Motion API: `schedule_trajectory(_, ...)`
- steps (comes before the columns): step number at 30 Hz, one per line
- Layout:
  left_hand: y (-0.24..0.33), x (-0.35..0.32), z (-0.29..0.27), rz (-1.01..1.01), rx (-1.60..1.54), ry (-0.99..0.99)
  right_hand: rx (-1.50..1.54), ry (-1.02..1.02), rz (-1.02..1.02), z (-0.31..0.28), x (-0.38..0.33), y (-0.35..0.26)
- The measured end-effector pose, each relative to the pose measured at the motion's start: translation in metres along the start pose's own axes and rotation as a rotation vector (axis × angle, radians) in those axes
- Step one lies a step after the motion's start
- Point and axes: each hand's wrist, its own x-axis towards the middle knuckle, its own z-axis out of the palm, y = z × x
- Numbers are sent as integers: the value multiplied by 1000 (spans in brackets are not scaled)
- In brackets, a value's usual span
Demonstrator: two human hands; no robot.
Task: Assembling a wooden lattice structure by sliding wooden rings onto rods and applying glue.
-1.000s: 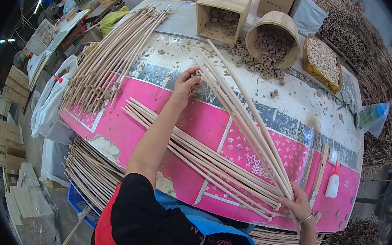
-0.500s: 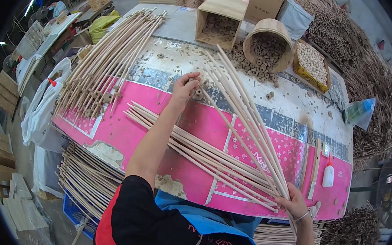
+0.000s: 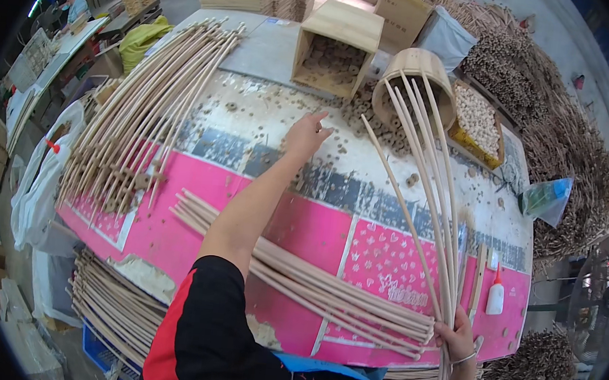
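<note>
My right hand (image 3: 456,339) grips the near ends of a bunch of long pale wooden rods (image 3: 428,186) that fan up and away across the table. My left hand (image 3: 307,134) is stretched far over the table, fingers apart, above small round wooden pieces (image 3: 337,146) scattered on the worn top. It holds nothing. A second bundle of rods (image 3: 296,280) lies flat on the pink table cover (image 3: 316,227), running from the left toward my right hand.
A large pile of curved rods (image 3: 137,110) lies at the table's left. At the back are a tipped wooden box (image 3: 335,48), a tipped round bucket (image 3: 415,84), and a yellow tray of pieces (image 3: 477,122). A glue bottle (image 3: 496,297) stands right. More rods (image 3: 113,303) are stacked below the table edge.
My left hand let go of the rods' far ends and reached further out toward the scattered pieces. The bunch in my right hand swung right and more upright.
</note>
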Motion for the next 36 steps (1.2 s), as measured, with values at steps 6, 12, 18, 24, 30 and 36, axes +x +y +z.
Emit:
schedule_trajectory(6,21,55,45,155,167,38,34,41,31,-8,16,-2)
schedule_trajectory(12,11,63,80,297,245,88,103,90,95,-6,32,3)
schedule_trajectory(18,13,71,71,297,221,152,53,29,78,-5,44,1)
schedule_trajectory(24,17,41,27,-266,-813,-121,53,-48,91,1,46,0)
schedule_trajectory(30,15,16,-10,-310,-832,-96,40,-108,60,13,45,3)
schedule_trajectory(36,8,-5,-30,-243,-904,-4,44,-147,43,17,37,2)
